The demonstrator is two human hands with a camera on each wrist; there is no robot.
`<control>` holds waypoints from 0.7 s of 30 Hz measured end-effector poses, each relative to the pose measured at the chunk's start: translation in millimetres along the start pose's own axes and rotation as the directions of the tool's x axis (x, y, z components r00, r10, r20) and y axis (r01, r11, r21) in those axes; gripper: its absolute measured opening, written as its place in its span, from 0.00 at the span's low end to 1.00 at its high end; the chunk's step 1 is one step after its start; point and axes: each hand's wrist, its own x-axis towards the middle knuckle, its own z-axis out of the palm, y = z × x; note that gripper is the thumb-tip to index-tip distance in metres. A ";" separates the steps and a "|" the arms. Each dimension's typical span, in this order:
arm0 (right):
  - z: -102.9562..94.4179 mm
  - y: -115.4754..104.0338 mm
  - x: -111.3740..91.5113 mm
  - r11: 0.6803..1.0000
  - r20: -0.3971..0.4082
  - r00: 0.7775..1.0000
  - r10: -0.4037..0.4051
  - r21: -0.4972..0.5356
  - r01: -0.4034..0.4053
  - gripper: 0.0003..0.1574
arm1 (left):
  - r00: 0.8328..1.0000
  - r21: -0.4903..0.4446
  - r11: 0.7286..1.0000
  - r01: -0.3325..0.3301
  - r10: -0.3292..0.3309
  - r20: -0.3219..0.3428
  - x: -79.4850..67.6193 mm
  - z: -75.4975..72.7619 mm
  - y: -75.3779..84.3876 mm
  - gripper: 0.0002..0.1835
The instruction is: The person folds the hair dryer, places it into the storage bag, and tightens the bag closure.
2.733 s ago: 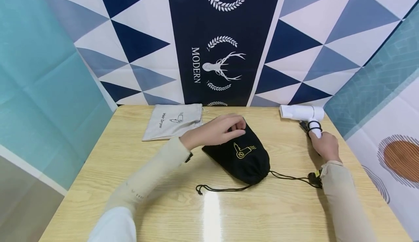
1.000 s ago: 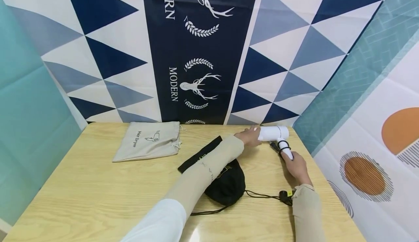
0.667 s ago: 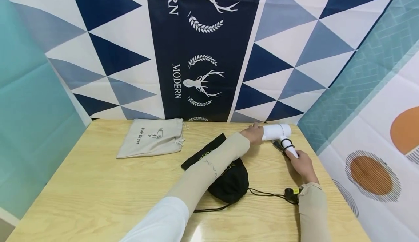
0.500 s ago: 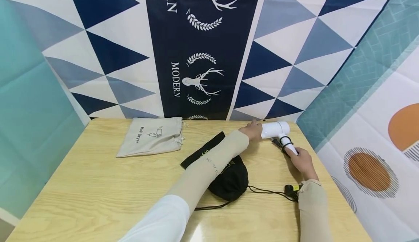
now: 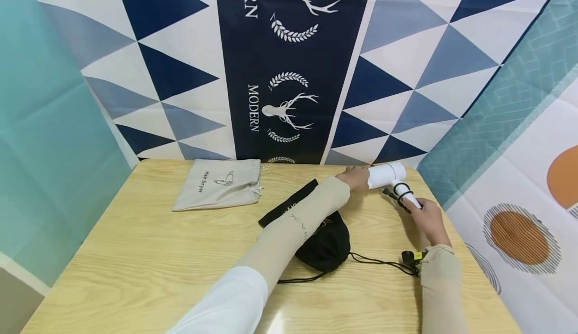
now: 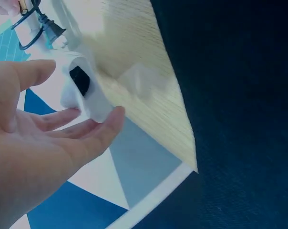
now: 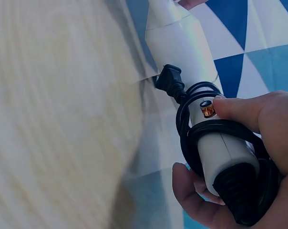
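A white hair dryer [image 5: 382, 175] is at the table's back right corner, its black cord [image 7: 182, 114] looped round the handle. My right hand [image 5: 428, 218] grips the handle, thumb beside a small copper-coloured switch in the right wrist view. At the nozzle end is my left hand [image 5: 354, 178]. In the left wrist view its fingers are spread and gently bent, fingertips right at the rim of the nozzle [image 6: 97, 102], thumb apart from them. A black drawstring bag [image 5: 322, 246] with yellow print lies under my left forearm, which hides part of it.
A grey cloth bag [image 5: 219, 183] marked "Hair Dryer" lies flat at the back left of the wooden table [image 5: 171, 254]. The black bag's cord [image 5: 375, 260] runs right towards my right sleeve. Patterned cloth walls [image 5: 289, 73] stand close behind the dryer and at both sides.
My left hand has moved from above the black bag rightward to the dryer's nozzle. My right hand keeps the handle, and the dryer has turned a little. The head view has shifted.
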 end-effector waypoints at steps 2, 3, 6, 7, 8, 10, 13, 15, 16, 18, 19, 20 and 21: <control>-1.4 -4.9 0.2 1.000 -0.001 1.000 -0.006 0.012 0.006 0.32 | 0.999 -0.019 1.000 -0.002 0.001 -0.050 2.7 -1.0 -4.9 0.24; -2.0 -7.5 -0.2 1.000 -0.002 1.000 -0.008 0.020 0.008 0.32 | 0.997 -0.043 0.999 0.005 -0.008 -0.074 3.6 -1.4 -7.2 0.23; -3.8 -14.9 -1.1 0.999 0.006 1.000 -0.015 0.044 0.015 0.32 | 0.992 -0.081 0.997 0.015 -0.026 -0.127 4.4 -5.1 -13.5 0.19; -4.4 -15.2 -1.8 0.999 0.006 1.000 -0.020 0.051 0.019 0.32 | 0.990 -0.090 0.996 0.013 -0.026 -0.138 5.3 -4.6 -14.7 0.19; -4.8 -16.0 -2.1 0.998 0.007 1.000 -0.028 0.058 0.028 0.33 | 0.989 -0.101 0.995 0.015 -0.030 -0.147 6.3 -4.6 -16.3 0.18; -5.6 -17.7 -2.0 0.997 0.018 0.999 -0.041 0.074 0.039 0.34 | 0.985 -0.129 0.992 0.011 -0.033 -0.170 7.5 -5.5 -20.6 0.17; -8.2 -19.6 -2.8 0.995 0.028 0.999 -0.043 0.093 0.040 0.36 | 0.980 -0.196 0.980 -0.032 -0.008 -0.201 7.7 -8.9 -27.3 0.14; -10.8 -20.2 -4.2 0.994 0.034 0.999 -0.036 0.101 0.033 0.37 | 0.978 -0.267 0.960 -0.083 0.028 -0.206 6.6 -11.6 -31.2 0.16; -11.9 -20.7 -4.9 0.994 0.036 0.999 -0.035 0.107 0.031 0.38 | 0.977 -0.308 0.945 -0.106 0.042 -0.208 5.2 -13.5 -33.1 0.18; -13.7 -21.8 -5.5 0.993 0.044 0.998 -0.035 0.112 0.030 0.38 | 0.979 -0.395 0.909 -0.133 0.058 -0.196 2.3 -15.8 -36.9 0.20; -14.4 -22.6 -5.5 0.993 0.050 0.998 -0.039 0.110 0.034 0.38 | 0.981 -0.433 0.892 -0.132 0.056 -0.183 0.5 -16.6 -38.8 0.22; -15.1 -23.9 -5.7 0.993 0.059 0.997 -0.048 0.109 0.041 0.38 | 0.985 -0.468 0.875 -0.124 0.050 -0.168 -1.5 -17.2 -40.3 0.23; -15.8 -25.1 -5.8 0.994 0.064 0.996 -0.055 0.100 0.048 0.38 | 0.987 -0.501 0.858 -0.110 0.036 -0.155 -3.3 -17.3 -41.9 0.24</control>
